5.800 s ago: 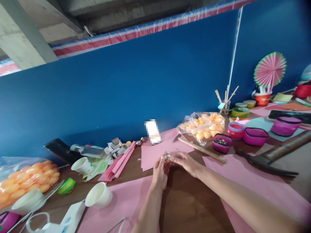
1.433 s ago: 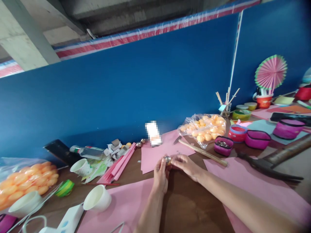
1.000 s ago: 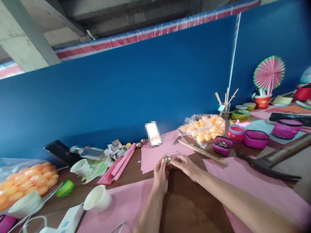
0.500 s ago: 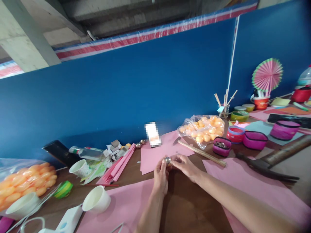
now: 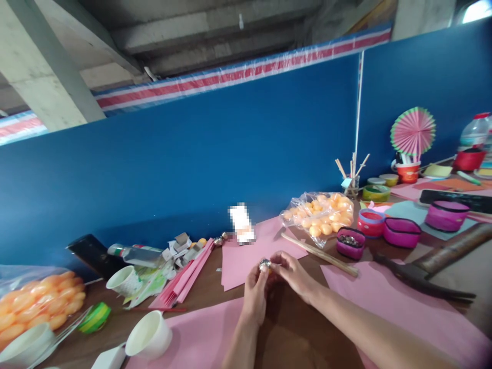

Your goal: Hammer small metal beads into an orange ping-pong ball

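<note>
Both hands meet over the brown table (image 5: 292, 333), just in front of a pink paper sheet (image 5: 246, 256). Between their fingertips sits a small silvery round bell (image 5: 264, 265), held a little above the tabletop. The left hand (image 5: 254, 294) comes up from below with its fingers closed around the bell's near side, and the right hand (image 5: 294, 274) reaches in from the right, its thumb and forefinger pinching the bell's other side, so the two hands touch at the bell. Behind and to the right, well apart from the hands, lies a clear bag of orange balls (image 5: 321, 212) with a wooden stick (image 5: 319, 247) along its front edge and a small magenta pouch (image 5: 349, 242) beside it. A hammer (image 5: 426, 269) rests on the pink sheet at the far right. To the left stand two white paper cups (image 5: 148, 335), near a folded stack of pink paper (image 5: 188, 271).
</note>
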`<action>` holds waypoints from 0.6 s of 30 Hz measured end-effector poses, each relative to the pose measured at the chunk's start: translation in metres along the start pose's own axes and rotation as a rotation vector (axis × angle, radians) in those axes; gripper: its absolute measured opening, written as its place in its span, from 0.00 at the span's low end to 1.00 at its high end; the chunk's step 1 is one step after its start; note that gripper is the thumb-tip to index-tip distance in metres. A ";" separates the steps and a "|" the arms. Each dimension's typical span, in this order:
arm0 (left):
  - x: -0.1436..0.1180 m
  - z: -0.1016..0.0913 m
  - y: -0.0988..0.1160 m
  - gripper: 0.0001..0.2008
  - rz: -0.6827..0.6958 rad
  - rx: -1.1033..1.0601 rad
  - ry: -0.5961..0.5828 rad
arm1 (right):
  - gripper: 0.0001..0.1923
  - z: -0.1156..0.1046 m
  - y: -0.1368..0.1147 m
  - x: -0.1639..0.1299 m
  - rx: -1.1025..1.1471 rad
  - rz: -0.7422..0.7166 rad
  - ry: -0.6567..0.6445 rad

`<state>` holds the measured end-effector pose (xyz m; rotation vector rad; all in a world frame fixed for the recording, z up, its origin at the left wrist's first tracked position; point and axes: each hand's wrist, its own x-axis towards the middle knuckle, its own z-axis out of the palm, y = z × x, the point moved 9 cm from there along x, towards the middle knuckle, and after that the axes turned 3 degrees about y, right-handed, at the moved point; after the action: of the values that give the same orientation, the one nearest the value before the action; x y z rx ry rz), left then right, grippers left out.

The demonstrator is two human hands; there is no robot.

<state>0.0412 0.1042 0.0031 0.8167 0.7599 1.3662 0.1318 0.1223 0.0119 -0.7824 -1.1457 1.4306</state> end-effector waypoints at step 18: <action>0.009 -0.038 0.002 0.16 -0.041 -0.300 0.264 | 0.12 -0.085 -0.052 0.014 -1.644 -0.139 0.325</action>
<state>0.0082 0.1154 -0.0148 0.3883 0.7454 1.5236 0.2248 0.1521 0.0355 -1.8519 -1.9355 -0.0846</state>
